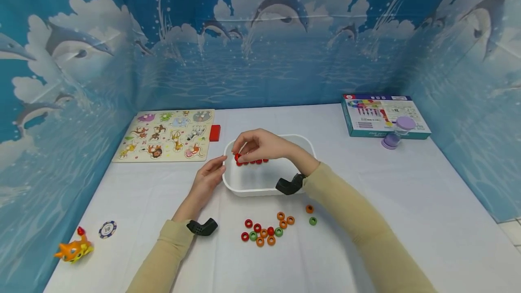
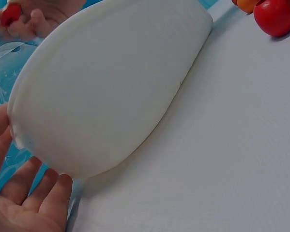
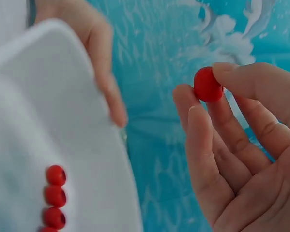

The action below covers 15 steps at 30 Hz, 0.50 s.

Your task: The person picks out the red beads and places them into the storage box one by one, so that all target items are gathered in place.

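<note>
My right hand (image 1: pixel 266 144) is over the left part of a white plastic basin (image 1: pixel 260 192) and pinches a red bead (image 3: pixel 207 84) between thumb and fingertips. Inside the basin, several red beads (image 3: pixel 55 195) lie in a row on its floor, partly hidden by that hand in the head view. My left hand (image 1: pixel 206 179) rests with extended fingers against the basin's left end. The left wrist view shows its fingertips along the outer wall, up to the rim. In front of the basin, loose red, orange and green beads (image 1: pixel 263 233) lie on the white cloth.
Behind on the left lie a wooden animal puzzle board (image 1: pixel 163 135) and a red block (image 1: pixel 215 133). A boxed set (image 1: pixel 380 114) and a purple-capped hourglass-shaped item (image 1: pixel 391 140) stand at back right. At front left are an orange toy figure (image 1: pixel 74 250) and a poker chip (image 1: pixel 107 229).
</note>
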Tool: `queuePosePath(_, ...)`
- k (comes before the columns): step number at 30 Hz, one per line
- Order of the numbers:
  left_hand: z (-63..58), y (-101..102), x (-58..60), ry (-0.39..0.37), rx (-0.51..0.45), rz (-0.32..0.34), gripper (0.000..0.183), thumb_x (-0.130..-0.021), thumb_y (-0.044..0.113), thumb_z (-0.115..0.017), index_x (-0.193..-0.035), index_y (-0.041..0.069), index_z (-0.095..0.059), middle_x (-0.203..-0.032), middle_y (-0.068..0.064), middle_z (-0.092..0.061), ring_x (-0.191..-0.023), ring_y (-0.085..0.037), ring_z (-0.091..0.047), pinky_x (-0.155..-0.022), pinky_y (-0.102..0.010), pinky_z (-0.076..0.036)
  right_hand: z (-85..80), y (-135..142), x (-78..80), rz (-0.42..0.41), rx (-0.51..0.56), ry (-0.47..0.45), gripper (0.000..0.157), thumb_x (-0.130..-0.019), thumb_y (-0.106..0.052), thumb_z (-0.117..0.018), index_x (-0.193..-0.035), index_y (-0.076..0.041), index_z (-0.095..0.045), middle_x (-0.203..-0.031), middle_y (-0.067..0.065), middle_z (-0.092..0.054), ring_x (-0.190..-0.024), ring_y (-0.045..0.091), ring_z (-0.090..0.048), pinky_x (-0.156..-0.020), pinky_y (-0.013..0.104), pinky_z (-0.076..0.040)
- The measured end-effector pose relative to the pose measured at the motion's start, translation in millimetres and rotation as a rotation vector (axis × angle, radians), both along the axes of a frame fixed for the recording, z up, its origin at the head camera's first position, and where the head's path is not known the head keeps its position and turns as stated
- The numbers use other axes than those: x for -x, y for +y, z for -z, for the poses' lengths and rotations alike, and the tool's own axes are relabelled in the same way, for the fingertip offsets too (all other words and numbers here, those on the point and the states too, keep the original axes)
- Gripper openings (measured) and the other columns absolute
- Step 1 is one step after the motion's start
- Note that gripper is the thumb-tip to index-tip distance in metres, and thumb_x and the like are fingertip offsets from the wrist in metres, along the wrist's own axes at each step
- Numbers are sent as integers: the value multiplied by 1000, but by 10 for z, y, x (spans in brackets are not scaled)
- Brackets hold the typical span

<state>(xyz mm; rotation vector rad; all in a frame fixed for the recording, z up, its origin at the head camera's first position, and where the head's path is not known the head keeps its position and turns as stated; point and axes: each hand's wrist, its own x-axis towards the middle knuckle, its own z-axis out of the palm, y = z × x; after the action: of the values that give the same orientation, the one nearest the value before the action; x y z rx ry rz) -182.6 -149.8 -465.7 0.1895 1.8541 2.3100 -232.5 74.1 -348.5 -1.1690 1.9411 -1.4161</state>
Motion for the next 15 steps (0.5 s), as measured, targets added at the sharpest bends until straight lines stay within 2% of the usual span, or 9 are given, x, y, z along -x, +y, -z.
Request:
queuePosePath(3,-2,7,1,-11,-12,-8,44,-85,21,-61,-126,8,-49,-135,-7,-39,-123,-28,-35,-91,-28,-41,148,-62,143,46,-55,-18,23,-81,-6,-63,-103,-2,-59,-99,7,-60,-85,22,-62,-72,35,-51)
queuePosePath(9,1,8,-3,-10,-29,-14,45,-86,16,-60,-127,4,-46,-135,-8,-39,-122,-27,-36,-90,-27,-42,447,-128,363,115,-214,-31,28,-79,-12,-66,-105,-2,-60,-97,3,-61,-74,35,-59,-66,43,-49)
queuePosePath(11,4,6,1,-7,-33,-15,45,-86,16,-60,-126,4,-46,-134,-8,-40,-121,-27,-37,-90,-28,-42,532,-149,412,121,-263,-9,27,-78,-12,-67,-103,-4,-61,-95,1,-62,-69,33,-57,-63,39,-49)
queuePosePath(15,5,-1,9,-2,-26,-2,45,-86,16,-59,-127,3,-45,-134,-8,-40,-121,-26,-37,-92,-31,-41,666,-199,450,96,-377,32,22,-76,-16,-70,-97,-12,-64,-89,-4,-63,-62,20,-54,-57,30,-49)
